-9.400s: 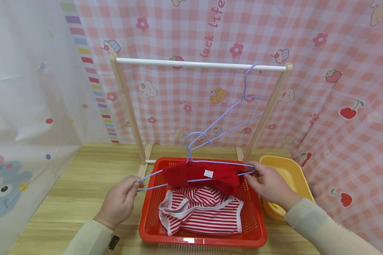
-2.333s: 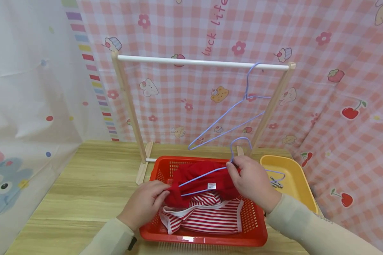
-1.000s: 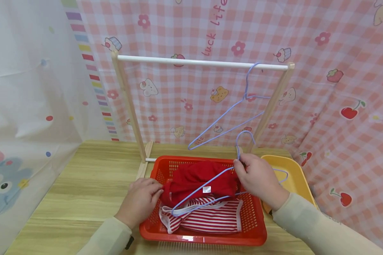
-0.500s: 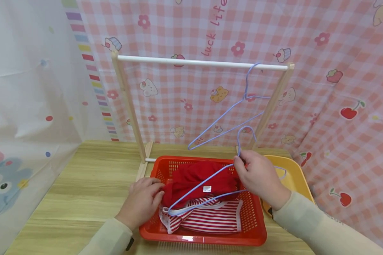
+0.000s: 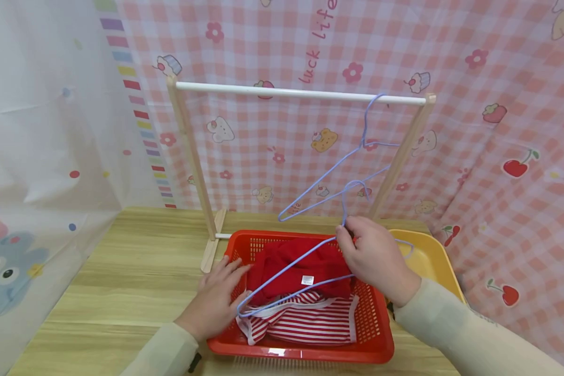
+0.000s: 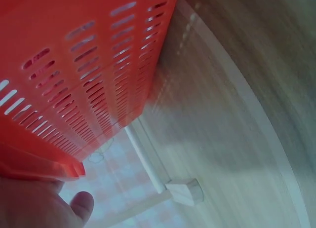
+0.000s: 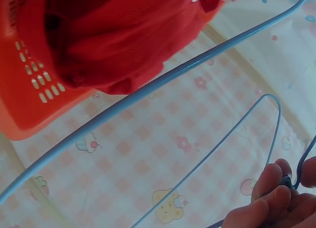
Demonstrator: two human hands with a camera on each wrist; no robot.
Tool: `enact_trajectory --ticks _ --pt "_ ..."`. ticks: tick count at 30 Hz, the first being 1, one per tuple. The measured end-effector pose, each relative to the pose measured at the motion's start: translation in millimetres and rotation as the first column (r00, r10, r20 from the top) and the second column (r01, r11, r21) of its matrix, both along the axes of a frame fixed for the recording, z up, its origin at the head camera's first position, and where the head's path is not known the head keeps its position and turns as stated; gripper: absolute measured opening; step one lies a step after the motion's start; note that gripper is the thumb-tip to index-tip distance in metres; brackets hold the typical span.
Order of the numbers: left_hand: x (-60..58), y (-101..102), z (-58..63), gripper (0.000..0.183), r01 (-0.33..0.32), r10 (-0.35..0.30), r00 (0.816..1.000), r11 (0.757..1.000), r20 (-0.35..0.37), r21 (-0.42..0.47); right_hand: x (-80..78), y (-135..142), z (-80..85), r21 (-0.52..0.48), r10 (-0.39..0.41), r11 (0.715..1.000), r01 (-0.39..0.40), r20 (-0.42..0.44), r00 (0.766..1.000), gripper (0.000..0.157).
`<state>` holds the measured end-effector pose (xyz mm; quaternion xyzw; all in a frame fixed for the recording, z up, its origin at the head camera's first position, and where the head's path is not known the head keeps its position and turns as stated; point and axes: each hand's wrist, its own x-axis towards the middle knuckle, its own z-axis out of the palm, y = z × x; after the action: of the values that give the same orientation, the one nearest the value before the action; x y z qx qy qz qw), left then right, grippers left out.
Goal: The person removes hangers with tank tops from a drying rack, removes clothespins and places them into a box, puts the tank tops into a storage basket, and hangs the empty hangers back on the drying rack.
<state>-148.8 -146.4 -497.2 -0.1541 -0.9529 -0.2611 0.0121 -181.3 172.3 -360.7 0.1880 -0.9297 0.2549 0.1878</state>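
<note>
My right hand (image 5: 378, 256) grips a light blue wire hanger (image 5: 286, 269) just below its hook. The hanger slants over the basket with its left end low. Below it a red garment (image 5: 286, 253) with a white label lies bunched in the red basket (image 5: 301, 355), behind a red-and-white striped garment (image 5: 315, 321). My left hand (image 5: 218, 297) lies at the basket's left rim with fingers spread, close to the hanger's left end. In the right wrist view, the fingers of the right hand (image 7: 276, 203) curl round the wire, and the red garment (image 7: 123, 40) sits apart from that hand.
Behind the basket stands a wooden rack with a white bar (image 5: 272, 92). Another blue wire hanger (image 5: 319, 183) hangs near the bar's right end. A yellow basin (image 5: 430, 261) is to the right, partly behind my right arm. Wooden tabletop (image 5: 122, 271) extends on the left.
Earlier both hands held the hanger's ends with the red garment on it; the hanger has since come out of the garment. Lately it has shifted left, and my left fingers have straightened and spread.
</note>
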Motion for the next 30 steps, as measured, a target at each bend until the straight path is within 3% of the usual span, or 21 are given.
enact_trajectory --ticks 17,25,30 --pt "1.4 -2.4 -1.1 0.069 0.009 -0.01 1.0 0.998 0.025 0.056 -9.5 -27.3 26.0 0.005 0.073 0.997 -0.072 -0.072 0.995 0.04" --pt "2.8 -0.4 -6.6 0.064 0.015 -0.009 0.992 0.999 -0.124 0.043 -10.2 -44.6 45.3 0.0 0.107 0.994 -0.108 -0.14 0.984 0.04" --pt "2.6 0.6 -6.5 0.063 0.007 -0.006 0.992 1.0 -0.123 0.015 -14.7 -51.2 54.6 0.008 0.136 0.99 -0.137 -0.182 0.974 0.039"
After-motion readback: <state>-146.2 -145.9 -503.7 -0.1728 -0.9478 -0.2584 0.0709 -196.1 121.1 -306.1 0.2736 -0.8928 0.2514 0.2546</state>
